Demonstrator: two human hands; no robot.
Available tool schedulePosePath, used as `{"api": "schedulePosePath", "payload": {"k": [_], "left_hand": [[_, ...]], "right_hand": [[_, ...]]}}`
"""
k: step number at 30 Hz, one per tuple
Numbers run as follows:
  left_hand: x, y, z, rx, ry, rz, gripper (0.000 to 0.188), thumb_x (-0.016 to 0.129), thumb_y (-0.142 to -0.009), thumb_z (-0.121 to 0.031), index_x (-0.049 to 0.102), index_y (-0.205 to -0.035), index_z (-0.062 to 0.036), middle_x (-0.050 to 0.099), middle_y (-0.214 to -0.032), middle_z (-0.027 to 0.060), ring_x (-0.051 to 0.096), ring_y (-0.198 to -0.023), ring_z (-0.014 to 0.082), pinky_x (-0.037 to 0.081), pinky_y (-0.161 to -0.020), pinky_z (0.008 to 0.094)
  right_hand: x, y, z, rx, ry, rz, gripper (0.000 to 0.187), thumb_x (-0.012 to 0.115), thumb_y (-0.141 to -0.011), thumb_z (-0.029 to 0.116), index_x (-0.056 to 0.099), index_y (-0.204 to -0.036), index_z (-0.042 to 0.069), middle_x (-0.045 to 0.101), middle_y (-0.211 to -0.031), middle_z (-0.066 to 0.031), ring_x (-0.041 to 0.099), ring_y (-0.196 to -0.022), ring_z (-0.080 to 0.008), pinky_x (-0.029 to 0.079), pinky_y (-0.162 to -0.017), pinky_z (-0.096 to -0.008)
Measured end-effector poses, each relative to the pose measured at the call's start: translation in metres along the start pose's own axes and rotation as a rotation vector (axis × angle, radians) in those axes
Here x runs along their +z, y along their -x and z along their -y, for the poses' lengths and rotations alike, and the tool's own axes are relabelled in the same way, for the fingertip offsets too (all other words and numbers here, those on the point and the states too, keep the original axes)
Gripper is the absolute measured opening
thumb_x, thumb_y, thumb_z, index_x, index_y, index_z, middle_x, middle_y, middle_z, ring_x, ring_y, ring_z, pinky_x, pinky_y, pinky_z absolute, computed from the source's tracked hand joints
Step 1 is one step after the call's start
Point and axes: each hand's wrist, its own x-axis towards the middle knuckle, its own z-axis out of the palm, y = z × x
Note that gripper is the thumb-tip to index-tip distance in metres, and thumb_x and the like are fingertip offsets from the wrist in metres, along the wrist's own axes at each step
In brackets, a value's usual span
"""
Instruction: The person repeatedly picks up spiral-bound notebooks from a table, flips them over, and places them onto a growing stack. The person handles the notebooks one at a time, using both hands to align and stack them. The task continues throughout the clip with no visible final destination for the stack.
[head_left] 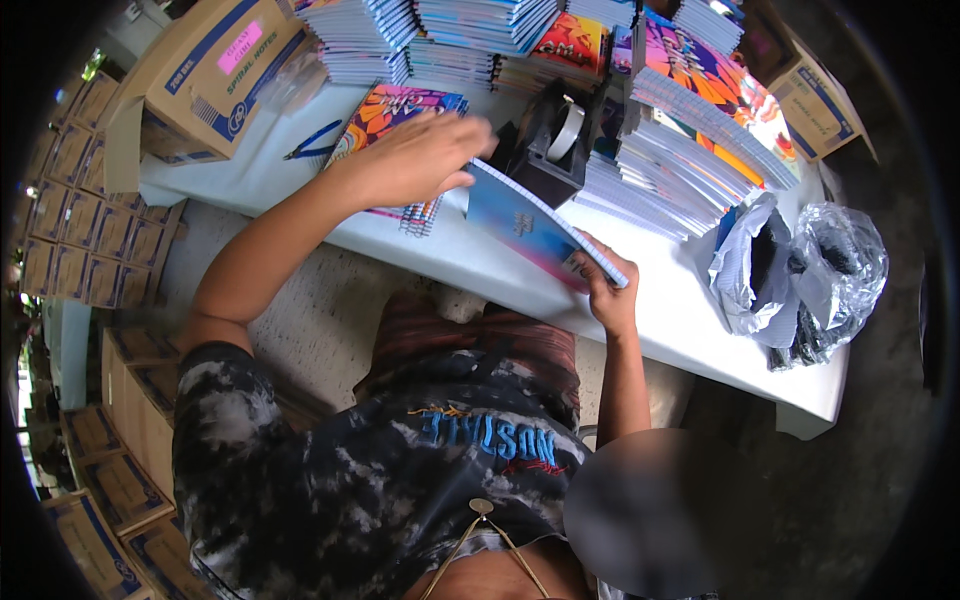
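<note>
A notebook with a blue-to-pink cover is held tilted above the front of the table, its white page edges facing up. My right hand grips its near right end, thumb on the cover. My left hand is by the notebook's far left end, its fingers smeared by motion; whether they touch it I cannot tell. Beneath that hand lie spiral notebooks with colourful covers, partly hidden by my forearm. Blue-handled pliers rest on the table to their left.
Behind the notebook stands a black tape dispenser. Tall notebook stacks fill the back and right of the white table. Crumpled clear plastic bags lie at the right. An open cardboard box stands at the left, more boxes beyond.
</note>
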Motion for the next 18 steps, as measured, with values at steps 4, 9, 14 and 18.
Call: {"api": "schedulePosePath", "payload": {"k": [4,9,14,18], "left_hand": [[-0.016,-0.013,-0.016,-0.238,-0.085,0.315,0.054,0.063,-0.075,-0.031,0.044,-0.118,-0.0044,0.041,-0.124,0.0154,0.039,-0.115,0.0327,0.030,-0.096,0.0418],[0.102,0.056,-0.026,-0.204,-0.152,-0.250,0.101,0.035,-0.071,-0.074,0.018,-0.133,0.0043,0.013,-0.140,0.0231,0.007,-0.130,0.0414,0.003,-0.102,0.0553],[0.077,0.045,-0.007,-0.184,-0.407,-0.675,0.095,0.027,-0.079,-0.069,0.017,-0.132,0.0086,0.012,-0.135,0.0333,0.002,-0.127,0.0473,-0.001,-0.099,0.0584],[0.108,0.071,-0.043,-0.121,-0.282,-0.419,0.107,0.022,-0.074,-0.075,0.007,-0.131,0.0147,0.003,-0.133,0.0392,-0.006,-0.126,0.0512,-0.008,-0.098,0.0581]], "right_hand": [[0.005,0.000,0.001,-0.103,0.133,0.020,0.045,0.043,-0.068,-0.012,0.062,-0.104,0.004,0.063,-0.101,-0.0109,0.063,-0.085,-0.0169,0.047,-0.077,-0.0241],[0.019,0.005,0.011,-0.168,0.163,0.001,0.040,0.048,-0.069,-0.010,0.061,-0.105,0.003,0.063,-0.101,-0.0119,0.063,-0.090,-0.0231,0.046,-0.080,-0.0262],[0.027,0.015,0.012,-0.205,0.174,0.063,0.038,0.051,-0.069,-0.008,0.061,-0.104,0.001,0.062,-0.102,-0.0143,0.062,-0.091,-0.0259,0.048,-0.080,-0.0290],[0.036,0.022,0.013,-0.223,0.201,0.022,0.036,0.053,-0.067,-0.008,0.060,-0.102,-0.002,0.062,-0.102,-0.0166,0.061,-0.093,-0.0264,0.048,-0.081,-0.0296]]}}
